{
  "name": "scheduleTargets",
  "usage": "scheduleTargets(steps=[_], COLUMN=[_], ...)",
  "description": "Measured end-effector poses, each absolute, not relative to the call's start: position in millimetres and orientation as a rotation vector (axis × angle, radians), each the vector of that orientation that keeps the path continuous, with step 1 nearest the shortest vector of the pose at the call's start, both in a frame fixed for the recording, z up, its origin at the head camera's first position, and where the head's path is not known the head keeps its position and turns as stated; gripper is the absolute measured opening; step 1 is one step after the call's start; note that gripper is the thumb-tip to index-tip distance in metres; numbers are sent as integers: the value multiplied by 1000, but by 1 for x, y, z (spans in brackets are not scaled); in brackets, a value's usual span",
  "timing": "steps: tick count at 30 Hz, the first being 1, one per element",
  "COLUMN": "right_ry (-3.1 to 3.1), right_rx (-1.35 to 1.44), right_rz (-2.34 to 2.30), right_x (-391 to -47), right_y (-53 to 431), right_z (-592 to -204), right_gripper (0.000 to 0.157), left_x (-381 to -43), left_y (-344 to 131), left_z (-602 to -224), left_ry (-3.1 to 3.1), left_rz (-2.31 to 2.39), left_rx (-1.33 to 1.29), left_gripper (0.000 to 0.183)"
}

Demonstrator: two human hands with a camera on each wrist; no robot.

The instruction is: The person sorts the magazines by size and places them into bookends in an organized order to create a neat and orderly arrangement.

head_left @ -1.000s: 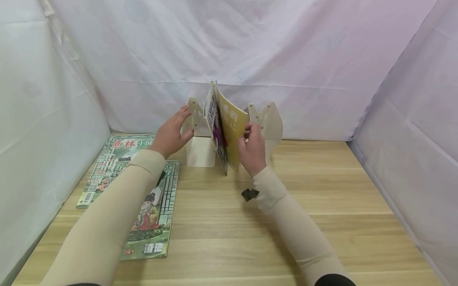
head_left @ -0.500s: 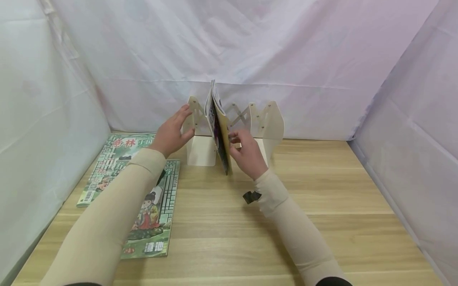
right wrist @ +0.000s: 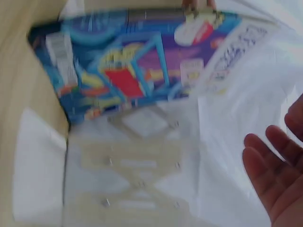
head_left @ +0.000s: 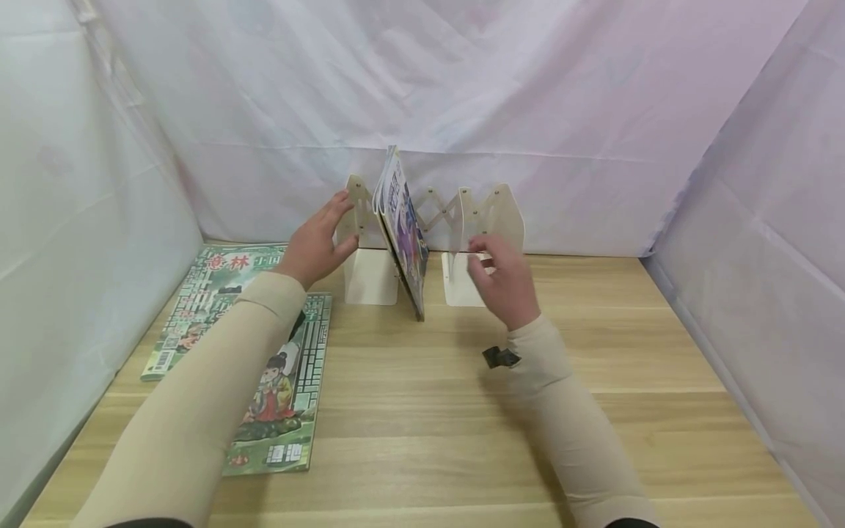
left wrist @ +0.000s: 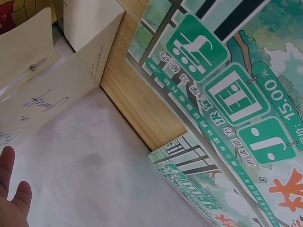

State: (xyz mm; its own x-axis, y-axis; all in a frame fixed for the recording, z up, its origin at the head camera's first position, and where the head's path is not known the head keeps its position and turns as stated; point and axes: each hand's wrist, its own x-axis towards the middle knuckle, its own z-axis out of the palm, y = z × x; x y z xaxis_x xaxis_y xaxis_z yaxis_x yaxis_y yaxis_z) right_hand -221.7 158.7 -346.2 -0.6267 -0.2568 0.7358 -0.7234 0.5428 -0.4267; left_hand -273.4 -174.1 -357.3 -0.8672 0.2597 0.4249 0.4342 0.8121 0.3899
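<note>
A cream expandable book rack (head_left: 465, 293) with crisscross metal struts stands against the back cloth. Inside it a few thin magazines (head_left: 405, 227) stand upright, leaning left at the top, a purple and blue cover facing right. My left hand (head_left: 317, 246) touches the rack's left end panel (left wrist: 57, 101), fingers extended and thumb spread. To the right of the magazines my right hand (head_left: 507, 282) hovers before the rack's right panels, fingers loosely bent and holding nothing. In the right wrist view that hand (right wrist: 281, 175) is apart from the colourful magazine (right wrist: 137, 66).
Two green magazines lie flat at the left of the wooden table (head_left: 396, 411): one nearer me (head_left: 280, 411), partly under my left forearm, and one farther back (head_left: 227, 275). White cloth (head_left: 462, 81) walls in the back and both sides.
My right hand has pushed the yellow-covered magazine leftward, let go and drawn away to the right. The purple cover now faces right and the yellow is out of sight. My left hand stays put.
</note>
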Motion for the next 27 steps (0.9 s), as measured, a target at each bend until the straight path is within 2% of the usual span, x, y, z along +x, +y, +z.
scheduleTargets(steps=[7, 15, 22, 27], right_ry=[-2077, -2388, -2551, -2618], right_rx=[727, 685, 735, 756], right_rz=[790, 619, 533, 513], right_x=[-237, -260, -277, -284], right_y=[203, 227, 238, 245], right_z=[-338, -338, -344, -347], right_gripper=[10, 37, 51, 67], left_x=[-273, -272, -272, -272], left_y=[-174, -175, -175, -175], left_z=[-354, -355, -358, -358], left_ry=[-2649, -2649, -2638, -2633], left_rz=[-683, -682, -688, -687], left_rx=[-525, -526, -526, -530], left_gripper=[60, 60, 59, 60])
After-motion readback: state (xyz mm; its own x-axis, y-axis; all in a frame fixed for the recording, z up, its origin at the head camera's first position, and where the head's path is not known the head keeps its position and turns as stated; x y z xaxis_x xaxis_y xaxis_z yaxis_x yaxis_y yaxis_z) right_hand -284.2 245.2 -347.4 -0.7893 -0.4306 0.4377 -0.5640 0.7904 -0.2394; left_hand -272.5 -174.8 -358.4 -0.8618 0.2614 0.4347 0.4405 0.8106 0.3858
